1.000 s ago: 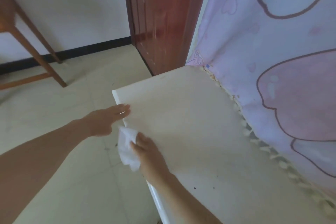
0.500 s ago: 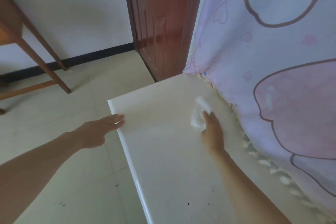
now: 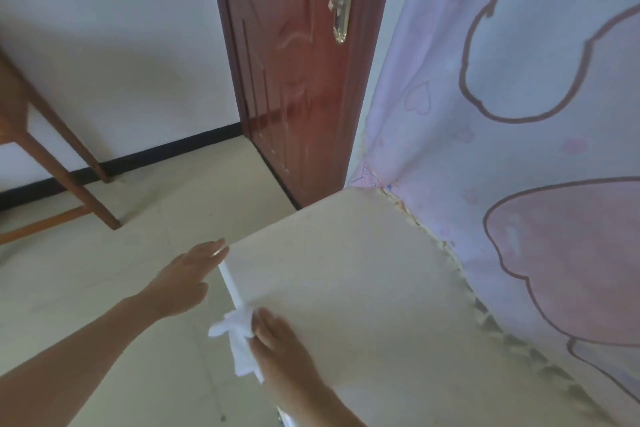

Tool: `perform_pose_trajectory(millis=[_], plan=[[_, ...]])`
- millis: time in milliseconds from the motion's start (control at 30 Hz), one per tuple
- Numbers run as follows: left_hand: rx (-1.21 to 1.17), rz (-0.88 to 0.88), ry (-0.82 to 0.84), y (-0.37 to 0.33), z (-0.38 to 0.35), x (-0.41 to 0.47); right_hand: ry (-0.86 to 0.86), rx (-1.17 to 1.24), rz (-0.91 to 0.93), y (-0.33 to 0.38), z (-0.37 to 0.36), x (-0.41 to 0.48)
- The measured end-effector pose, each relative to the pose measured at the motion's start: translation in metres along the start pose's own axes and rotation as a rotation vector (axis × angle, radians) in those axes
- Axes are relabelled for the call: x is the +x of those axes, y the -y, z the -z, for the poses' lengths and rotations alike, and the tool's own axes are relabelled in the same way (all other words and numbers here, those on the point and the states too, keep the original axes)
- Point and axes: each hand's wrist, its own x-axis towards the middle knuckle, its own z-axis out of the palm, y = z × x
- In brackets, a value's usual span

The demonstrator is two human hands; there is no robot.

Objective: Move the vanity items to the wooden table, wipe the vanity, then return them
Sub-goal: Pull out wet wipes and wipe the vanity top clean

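Cream vanity top (image 3: 363, 288), cut off below. Wooden table (image 3: 52, 135) at left, only legs showing. Left hand (image 3: 183, 281) flat, fingers straight, at the vanity's corner. Right hand (image 3: 284, 347) clutches a white wipe (image 3: 239, 340) at the vanity's edge.

Bare forearms; left hand (image 3: 181, 282), right hand (image 3: 282, 348)

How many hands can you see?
2. The left hand stretches out flat at the corner of the vanity. The right hand holds a white cloth at the vanity's front edge, nearer the camera.
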Motion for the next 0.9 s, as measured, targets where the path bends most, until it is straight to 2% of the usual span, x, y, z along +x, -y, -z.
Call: perform_pose_trajectory(millis=[133, 267, 333, 400, 500, 533, 667, 733, 833, 900], plan=[[-0.114, -0.006, 0.000, 0.007, -0.001, 0.041, 0.015, -0.143, -0.484, -0.072, 0.044, 0.029], [-0.240, -0.095, 0.047, 0.031, -0.013, 0.070, -0.109, -0.196, -0.877, -0.162, 0.061, 0.041], [-0.242, -0.148, 0.038, 0.050, -0.009, 0.078, -0.040, -0.209, -0.948, -0.184, 0.056, 0.063], [-0.198, -0.163, 0.039, 0.068, -0.003, 0.085, 0.131, -0.288, -1.047, -0.168, 0.059, 0.097], [-0.171, -0.163, 0.040, 0.072, 0.009, 0.093, 0.275, -0.199, -0.985, -0.118, 0.042, 0.128], [-0.177, -0.172, 0.061, 0.067, 0.013, 0.094, 0.266, -0.146, -0.953, -0.096, 0.036, 0.129], [-0.197, -0.247, 0.076, 0.036, 0.019, 0.115, 0.251, -0.196, -0.778, -0.015, 0.008, 0.103], [-0.182, -0.332, 0.068, 0.015, 0.022, 0.126, 0.298, -0.216, -0.707, 0.017, 0.005, 0.080], [-0.128, -0.465, 0.061, -0.025, 0.019, 0.130, 0.357, -0.273, -0.780, 0.037, 0.011, 0.043], [-0.079, -0.562, 0.032, -0.052, 0.007, 0.126, 0.321, -0.242, -0.966, 0.031, 0.015, 0.017]])
